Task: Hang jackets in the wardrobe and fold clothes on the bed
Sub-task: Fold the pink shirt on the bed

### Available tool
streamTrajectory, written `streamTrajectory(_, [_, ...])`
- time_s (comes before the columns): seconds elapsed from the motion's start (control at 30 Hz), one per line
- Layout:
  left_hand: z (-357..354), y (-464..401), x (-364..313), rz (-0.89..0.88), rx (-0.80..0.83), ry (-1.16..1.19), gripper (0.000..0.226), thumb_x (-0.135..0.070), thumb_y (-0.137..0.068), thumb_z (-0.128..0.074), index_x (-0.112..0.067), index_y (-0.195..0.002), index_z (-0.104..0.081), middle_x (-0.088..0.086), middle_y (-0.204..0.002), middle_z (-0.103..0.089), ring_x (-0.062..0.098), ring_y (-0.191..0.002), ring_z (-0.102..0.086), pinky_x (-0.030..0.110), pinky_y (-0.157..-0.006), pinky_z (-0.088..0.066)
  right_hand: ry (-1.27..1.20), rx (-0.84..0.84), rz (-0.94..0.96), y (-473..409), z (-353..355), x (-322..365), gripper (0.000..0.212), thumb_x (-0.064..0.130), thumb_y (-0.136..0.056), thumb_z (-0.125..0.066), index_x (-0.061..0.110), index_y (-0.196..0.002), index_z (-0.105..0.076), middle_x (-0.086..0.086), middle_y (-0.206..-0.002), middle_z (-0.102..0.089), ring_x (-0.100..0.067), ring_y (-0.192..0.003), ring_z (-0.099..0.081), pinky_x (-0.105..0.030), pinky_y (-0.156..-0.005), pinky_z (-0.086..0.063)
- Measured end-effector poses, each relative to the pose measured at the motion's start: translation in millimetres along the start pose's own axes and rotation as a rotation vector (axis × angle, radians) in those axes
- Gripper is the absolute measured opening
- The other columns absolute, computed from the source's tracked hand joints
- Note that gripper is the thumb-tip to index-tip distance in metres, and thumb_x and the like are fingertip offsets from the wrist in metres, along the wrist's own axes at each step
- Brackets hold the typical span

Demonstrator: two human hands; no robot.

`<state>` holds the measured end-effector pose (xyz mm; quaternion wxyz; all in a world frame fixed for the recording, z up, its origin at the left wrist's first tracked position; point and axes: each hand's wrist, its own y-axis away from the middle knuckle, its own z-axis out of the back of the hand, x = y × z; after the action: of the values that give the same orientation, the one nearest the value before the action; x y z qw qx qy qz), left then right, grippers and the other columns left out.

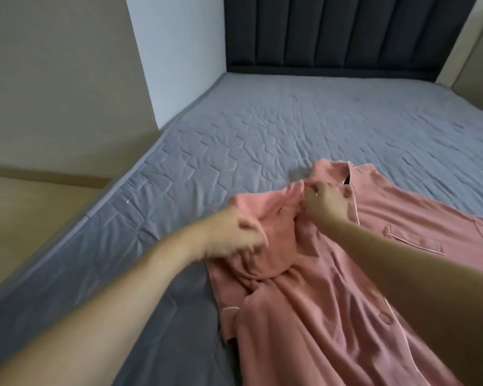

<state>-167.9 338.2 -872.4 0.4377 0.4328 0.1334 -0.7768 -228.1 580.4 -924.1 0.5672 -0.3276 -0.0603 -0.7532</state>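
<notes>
Pink shirt (332,274) lies spread on the grey bed (262,129), front up, buttons and chest pocket visible. Left hand (234,232) grasps bunched fabric of one sleeve. Right hand (324,201) pinches fabric near the collar. Dark padded headboard (343,32) stands at the far end.

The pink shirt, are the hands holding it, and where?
Yes. Left hand grips the pink shirt at its bunched sleeve; right hand pinches it near the collar.
</notes>
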Motion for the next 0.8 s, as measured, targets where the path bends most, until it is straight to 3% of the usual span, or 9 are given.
streamTrajectory(0.07, [15, -3, 29, 0.151, -0.509, 0.149, 0.004, -0.022, -0.079, -0.065, -0.024, -0.078, -0.068, 0.0, -0.08, -0.068, 0.024, -0.081, -0.066, 0.033, -0.077, -0.05, -0.028, 0.098, 0.152, -18, -4, 25, 0.033, 0.018, -0.094, -0.042, 0.016, -0.12, -0.063, -0.006, -0.125, -0.057, -0.025, -0.117, -0.052, -0.033, -0.089, -0.037])
streamTrajectory(0.1, [17, -3, 39, 0.274, -0.575, 0.178, 0.006, -0.027, -0.083, -0.065, -0.021, -0.083, -0.067, 0.003, -0.089, -0.069, 0.026, -0.088, -0.065, 0.034, -0.082, -0.048, -0.008, 0.201, 0.226, -25, -9, 35, 0.038, 0.015, -0.095, -0.044, 0.017, -0.13, -0.057, -0.005, -0.137, -0.05, -0.023, -0.125, -0.047, -0.032, -0.098, -0.034])
streamTrajectory(0.23, [-19, 3, 49, 0.364, -0.178, 0.27, 0.055, -0.048, -0.058, -0.063, -0.011, -0.097, -0.074, 0.01, -0.108, -0.071, 0.027, -0.101, -0.063, 0.039, -0.096, -0.049, 0.497, 0.58, 0.411, -39, -30, 64, 0.051, 0.03, -0.09, -0.046, 0.043, -0.14, -0.043, 0.007, -0.148, -0.039, -0.028, -0.133, -0.037, -0.04, -0.108, -0.03])
streamTrajectory(0.33, [-12, 7, 49, 0.301, -0.313, 0.536, 0.038, -0.026, -0.062, -0.067, -0.002, -0.09, -0.073, 0.015, -0.087, -0.073, 0.024, -0.078, -0.066, 0.035, -0.074, -0.05, 0.636, 0.663, 0.337, -41, -43, 69, 0.04, 0.05, -0.072, -0.046, 0.046, -0.111, -0.057, 0.006, -0.129, -0.053, -0.028, -0.123, -0.044, -0.051, -0.106, -0.03])
streamTrajectory(0.47, [58, 11, 53, 0.301, -0.705, 0.898, 0.012, -0.004, -0.077, -0.067, -0.011, -0.068, -0.07, 0.01, -0.068, -0.068, 0.024, -0.067, -0.062, 0.03, -0.066, -0.049, 0.417, 0.65, 0.314, -61, -51, 84, 0.007, 0.031, -0.089, -0.054, 0.027, -0.094, -0.057, -0.008, -0.113, -0.064, -0.025, -0.093, -0.058, -0.033, -0.082, -0.047])
streamTrajectory(0.53, [99, 16, 48, 0.272, -1.002, 0.64, 0.013, -0.018, -0.077, -0.066, -0.014, -0.064, -0.064, 0.005, -0.072, -0.066, 0.024, -0.074, -0.062, 0.035, -0.071, -0.051, 0.155, 0.459, 0.204, -76, -49, 100, 0.013, 0.023, -0.092, -0.052, 0.017, -0.102, -0.06, -0.016, -0.111, -0.064, -0.028, -0.092, -0.059, -0.034, -0.08, -0.048])
streamTrajectory(0.63, [135, 24, 48, 0.232, -1.391, -0.504, 0.02, -0.04, -0.078, -0.055, -0.019, -0.078, -0.055, 0.005, -0.086, -0.062, 0.031, -0.082, -0.059, 0.037, -0.066, -0.042, 0.07, 0.189, 0.142, -90, -47, 117, 0.022, 0.027, -0.096, -0.045, 0.015, -0.109, -0.057, -0.018, -0.115, -0.063, -0.036, -0.105, -0.059, -0.04, -0.09, -0.047])
streamTrajectory(0.7, [134, 23, 53, 0.169, -1.311, -1.072, 0.029, -0.044, -0.082, -0.047, -0.018, -0.09, -0.057, 0.01, -0.097, -0.058, 0.032, -0.092, -0.055, 0.041, -0.076, -0.04, 0.159, 0.075, 0.138, -85, -52, 117, 0.025, 0.028, -0.096, -0.039, 0.016, -0.111, -0.055, -0.017, -0.12, -0.06, -0.037, -0.113, -0.055, -0.043, -0.097, -0.039])
streamTrajectory(0.8, [104, 16, 78, 0.495, -0.835, -1.056, 0.06, -0.055, -0.092, -0.029, -0.016, -0.134, -0.048, 0.013, -0.147, -0.037, 0.031, -0.137, -0.029, 0.06, -0.113, -0.009, 0.225, 0.095, 0.087, -62, -62, 110, 0.039, 0.03, -0.094, -0.039, 0.016, -0.13, -0.047, -0.014, -0.137, -0.049, -0.036, -0.128, -0.042, -0.044, -0.108, -0.027])
